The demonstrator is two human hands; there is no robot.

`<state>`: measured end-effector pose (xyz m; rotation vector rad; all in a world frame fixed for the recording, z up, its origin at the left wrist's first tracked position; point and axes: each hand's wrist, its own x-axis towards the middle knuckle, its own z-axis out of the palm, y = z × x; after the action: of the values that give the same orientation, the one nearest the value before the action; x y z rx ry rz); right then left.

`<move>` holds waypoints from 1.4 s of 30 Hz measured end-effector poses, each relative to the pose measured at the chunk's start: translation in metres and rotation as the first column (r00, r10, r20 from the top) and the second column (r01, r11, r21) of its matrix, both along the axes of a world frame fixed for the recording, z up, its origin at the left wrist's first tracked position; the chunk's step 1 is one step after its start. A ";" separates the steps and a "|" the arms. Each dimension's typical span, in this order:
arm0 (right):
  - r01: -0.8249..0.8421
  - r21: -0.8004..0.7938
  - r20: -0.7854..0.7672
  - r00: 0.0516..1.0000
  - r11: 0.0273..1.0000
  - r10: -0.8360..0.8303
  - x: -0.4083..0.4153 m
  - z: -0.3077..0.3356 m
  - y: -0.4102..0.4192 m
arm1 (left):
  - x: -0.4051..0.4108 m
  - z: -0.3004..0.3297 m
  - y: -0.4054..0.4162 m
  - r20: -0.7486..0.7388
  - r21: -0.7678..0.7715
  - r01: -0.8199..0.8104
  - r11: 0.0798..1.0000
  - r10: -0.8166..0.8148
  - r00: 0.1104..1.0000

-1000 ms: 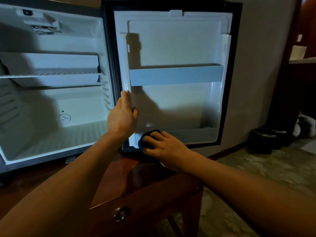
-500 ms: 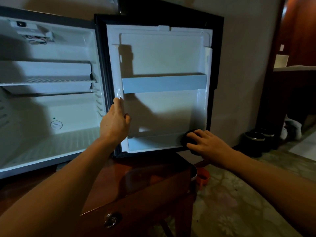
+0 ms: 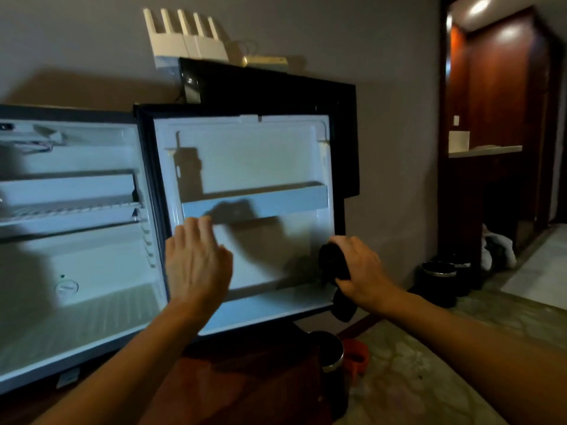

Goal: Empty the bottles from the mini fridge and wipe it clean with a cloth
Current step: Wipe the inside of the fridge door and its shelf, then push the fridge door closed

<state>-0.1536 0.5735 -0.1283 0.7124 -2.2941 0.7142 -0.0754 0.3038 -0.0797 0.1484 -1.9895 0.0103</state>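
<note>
The right hand (image 3: 360, 268) grips the dark cloth (image 3: 336, 271) at the open fridge door's (image 3: 245, 154) lower right edge, the left hand (image 3: 196, 262) flat and spread near the hinge side, so steady the door and wipe firmly along that edge.

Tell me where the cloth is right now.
Head view, right of centre: the dark cloth is gripped in the right hand, at the lower right corner of the open fridge door.
</note>
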 end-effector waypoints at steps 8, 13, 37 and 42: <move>0.010 -0.336 0.085 0.996 0.942 0.019 0.000 0.050 0.005 | -0.047 0.044 0.081 0.216 -0.300 0.284 0.910 -0.225 0.950; 0.016 -0.353 0.055 0.998 0.935 0.003 -0.011 0.070 0.015 | -0.062 0.052 0.098 0.292 -0.315 0.276 0.908 -0.183 0.939; -0.239 -0.310 0.009 0.967 0.920 0.254 0.094 0.122 0.062 | 0.066 0.095 0.110 0.082 -0.306 -0.068 0.950 0.098 0.992; -0.243 -0.044 -0.107 0.966 0.969 0.237 0.121 0.137 0.052 | 0.106 0.102 0.098 0.005 -0.327 -0.014 0.945 0.016 1.000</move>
<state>-0.0325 0.6252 0.0088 0.9884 -2.1087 0.8298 0.0306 0.4021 0.0219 -0.0521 -1.9644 0.3502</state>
